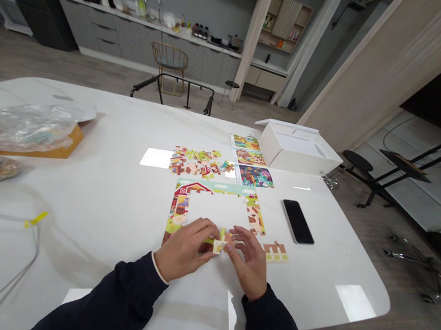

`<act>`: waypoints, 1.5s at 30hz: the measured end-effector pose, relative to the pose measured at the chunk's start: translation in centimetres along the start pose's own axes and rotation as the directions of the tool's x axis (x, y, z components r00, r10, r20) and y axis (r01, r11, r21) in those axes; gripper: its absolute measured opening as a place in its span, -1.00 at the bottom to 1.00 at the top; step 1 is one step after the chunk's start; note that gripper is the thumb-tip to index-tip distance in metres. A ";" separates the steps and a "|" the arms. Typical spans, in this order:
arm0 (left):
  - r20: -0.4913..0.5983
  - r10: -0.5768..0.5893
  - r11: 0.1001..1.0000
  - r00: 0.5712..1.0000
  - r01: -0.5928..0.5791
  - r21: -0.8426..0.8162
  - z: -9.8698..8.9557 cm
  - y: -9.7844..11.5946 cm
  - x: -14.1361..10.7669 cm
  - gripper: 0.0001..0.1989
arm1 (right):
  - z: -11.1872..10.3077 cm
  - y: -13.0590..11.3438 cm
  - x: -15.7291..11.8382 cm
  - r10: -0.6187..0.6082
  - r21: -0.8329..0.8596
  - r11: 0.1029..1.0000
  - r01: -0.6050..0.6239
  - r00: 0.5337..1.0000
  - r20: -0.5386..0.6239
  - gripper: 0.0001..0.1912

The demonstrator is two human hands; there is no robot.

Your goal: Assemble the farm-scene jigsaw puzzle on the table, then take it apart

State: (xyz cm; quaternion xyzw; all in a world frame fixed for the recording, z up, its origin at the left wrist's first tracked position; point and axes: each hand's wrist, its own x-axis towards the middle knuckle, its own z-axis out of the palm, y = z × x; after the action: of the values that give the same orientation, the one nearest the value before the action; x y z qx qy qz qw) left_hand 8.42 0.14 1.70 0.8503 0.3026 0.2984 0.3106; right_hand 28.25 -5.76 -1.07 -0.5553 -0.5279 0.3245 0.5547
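Observation:
My left hand and my right hand meet at the near edge of a partly built farm-scene jigsaw puzzle. Their fingertips pinch a small cream and yellow jigsaw piece from both sides. The assembled border forms an open frame, with a red barn at its top left. Beyond it lies a heap of loose jigsaw pieces. A short joined strip of fence pieces sits just right of my right hand.
A black smartphone lies right of the puzzle. Printed picture cards and an open white box stand at the far side. A plastic bag lies on a brown envelope at left, near a white cable on the white table.

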 end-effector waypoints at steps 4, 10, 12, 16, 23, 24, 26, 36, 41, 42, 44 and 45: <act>0.031 0.005 1.000 1.000 -0.006 0.025 0.1 -0.5 -0.2 -0.86 | -3.1 0.2 0.3 -0.238 -0.342 0.924 0.171 0.958 -0.163 -0.72; 0.086 0.031 0.998 0.996 -0.035 0.045 0.6 -0.3 -0.4 -0.88 | -10.9 2.8 -0.2 -0.294 -0.598 0.792 0.127 0.937 -0.190 -0.73; 0.093 0.049 0.998 0.994 -0.052 0.030 1.1 0.3 -0.2 -0.88 | -12.0 3.5 -0.4 -0.308 -0.602 0.779 0.176 0.943 -0.123 -0.72; 0.075 0.037 0.999 0.997 -0.039 0.032 3.1 1.5 0.7 -0.87 | -11.8 3.9 -0.3 -0.313 -0.607 0.740 0.291 0.947 0.072 -0.71; 0.023 -0.095 0.986 0.995 0.091 0.140 6.6 2.1 2.1 -0.80 | -11.3 4.2 -0.1 -0.302 -0.633 0.705 0.321 0.943 0.142 -0.79; 0.024 -0.105 0.983 0.994 0.100 0.151 6.7 2.1 2.2 -0.80 | -11.4 4.2 -0.1 -0.299 -0.634 0.704 0.319 0.944 0.143 -0.79; 0.032 -0.109 0.981 0.994 0.103 0.163 6.7 2.0 2.2 -0.81 | -11.4 4.4 -0.2 -0.293 -0.638 0.705 0.310 0.946 0.136 -0.78; 0.031 -0.092 0.973 0.995 0.083 0.217 5.7 2.3 1.3 -0.82 | -11.4 4.5 -0.2 -0.281 -0.631 0.727 0.270 0.956 0.085 -0.76; 0.037 -0.094 0.967 0.995 0.082 0.240 5.8 2.1 1.1 -0.82 | -11.4 4.5 -0.2 -0.274 -0.622 0.737 0.266 0.958 0.084 -0.76; 0.035 -0.094 0.966 0.995 0.083 0.247 5.8 2.1 1.1 -0.82 | -11.4 4.6 -0.2 -0.272 -0.622 0.737 0.265 0.958 0.086 -0.76; 0.028 -0.099 0.962 0.995 0.089 0.257 5.7 2.2 1.0 -0.81 | -11.4 4.6 -0.2 -0.264 -0.625 0.736 0.260 0.960 0.087 -0.75; 0.021 -0.102 0.961 0.995 0.093 0.260 5.7 2.2 1.0 -0.81 | -11.4 4.7 -0.3 -0.260 -0.626 0.736 0.257 0.961 0.089 -0.75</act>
State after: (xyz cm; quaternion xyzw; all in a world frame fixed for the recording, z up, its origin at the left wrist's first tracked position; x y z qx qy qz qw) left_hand 13.79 -2.49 -0.02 0.8725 0.3751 0.2260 0.2168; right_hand 40.04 -8.31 -3.61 -0.6310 -0.6766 0.0469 0.3766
